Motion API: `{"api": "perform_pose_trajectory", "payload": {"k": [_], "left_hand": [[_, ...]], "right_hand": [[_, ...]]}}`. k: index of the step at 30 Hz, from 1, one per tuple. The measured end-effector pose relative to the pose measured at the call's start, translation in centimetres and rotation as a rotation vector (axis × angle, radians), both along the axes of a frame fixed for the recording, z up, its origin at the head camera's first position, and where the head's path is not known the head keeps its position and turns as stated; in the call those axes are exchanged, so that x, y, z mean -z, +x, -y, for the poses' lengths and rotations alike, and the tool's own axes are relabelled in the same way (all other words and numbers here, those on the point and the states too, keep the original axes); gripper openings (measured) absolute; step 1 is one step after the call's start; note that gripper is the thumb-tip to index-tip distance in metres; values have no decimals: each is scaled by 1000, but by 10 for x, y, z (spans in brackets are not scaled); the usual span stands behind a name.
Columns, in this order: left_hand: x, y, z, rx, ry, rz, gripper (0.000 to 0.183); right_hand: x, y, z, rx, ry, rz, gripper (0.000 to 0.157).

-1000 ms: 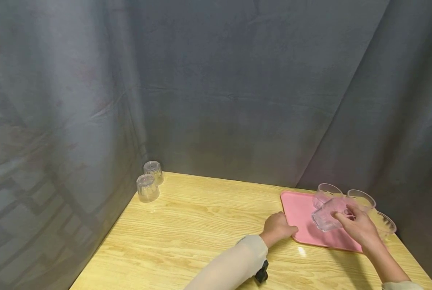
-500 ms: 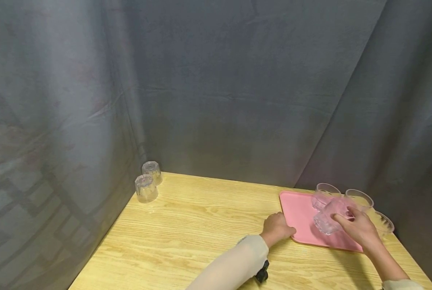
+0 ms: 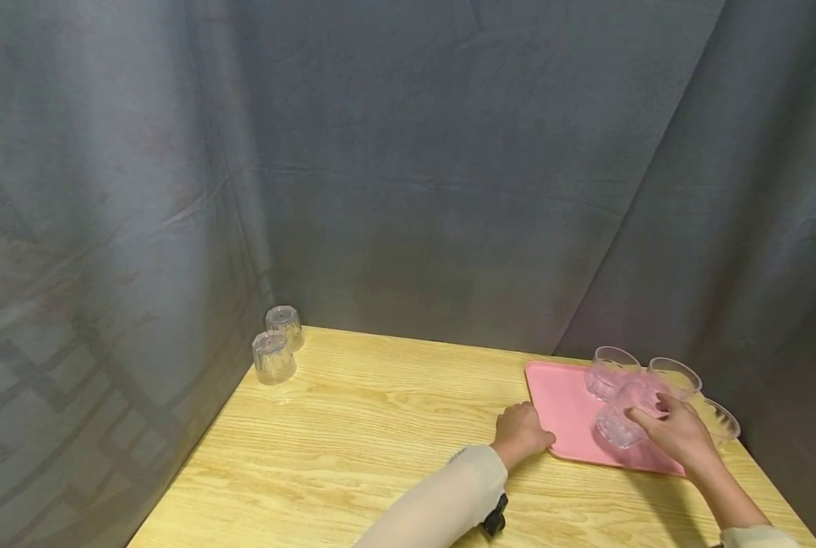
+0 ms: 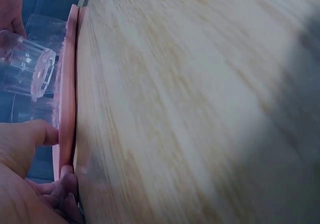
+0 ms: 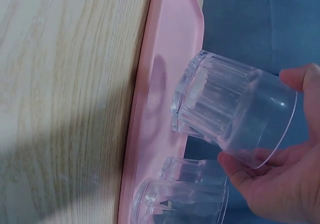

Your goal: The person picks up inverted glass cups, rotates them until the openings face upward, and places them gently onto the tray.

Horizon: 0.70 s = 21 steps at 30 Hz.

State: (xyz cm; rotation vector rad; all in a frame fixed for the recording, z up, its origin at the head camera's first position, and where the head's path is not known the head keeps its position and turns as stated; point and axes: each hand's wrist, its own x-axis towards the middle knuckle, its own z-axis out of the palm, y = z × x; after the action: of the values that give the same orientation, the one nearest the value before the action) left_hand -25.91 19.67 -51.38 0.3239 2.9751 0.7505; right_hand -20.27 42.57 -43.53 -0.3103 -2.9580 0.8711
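Note:
My left hand (image 3: 521,432) grips the near-left edge of a pink tray (image 3: 560,399); in the left wrist view its thumb (image 4: 47,134) lies on the rim and curled fingers meet the underside. Over the tray, my right hand (image 3: 683,435) pinches a clear plastic tumbler (image 5: 225,104) near its rim. That tumbler tilts, its fluted base pointing down and left, apart from the tray. Behind and to the right stand three more clear tumblers with mouths up: one at the back (image 3: 610,373), another beside it (image 3: 678,377), and a third (image 3: 723,418) partly hidden by my right hand.
Two upside-down clear tumblers, a front one (image 3: 274,358) and a rear one (image 3: 285,326), stand at the table's far-left corner. Wood-grain table (image 3: 353,426) stretches between them and the tray. Grey curtains (image 3: 422,190) close off the back and both sides.
The tumbler in my right hand has tipped a little more upright, its base swinging slightly down and right. My left hand keeps its grip on the tray. The head view has shifted slightly.

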Motion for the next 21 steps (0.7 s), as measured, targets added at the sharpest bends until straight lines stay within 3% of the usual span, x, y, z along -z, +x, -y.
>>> {"api": "perform_pose_trajectory", "payload": {"k": [9, 21], "left_hand": [[6, -2, -2, 4, 15, -19, 34], [3, 0, -2, -9, -5, 3, 35]], "right_hand": [[1, 0, 0, 13, 26, 5, 95], [5, 0, -5, 13, 26, 20, 98]]}}
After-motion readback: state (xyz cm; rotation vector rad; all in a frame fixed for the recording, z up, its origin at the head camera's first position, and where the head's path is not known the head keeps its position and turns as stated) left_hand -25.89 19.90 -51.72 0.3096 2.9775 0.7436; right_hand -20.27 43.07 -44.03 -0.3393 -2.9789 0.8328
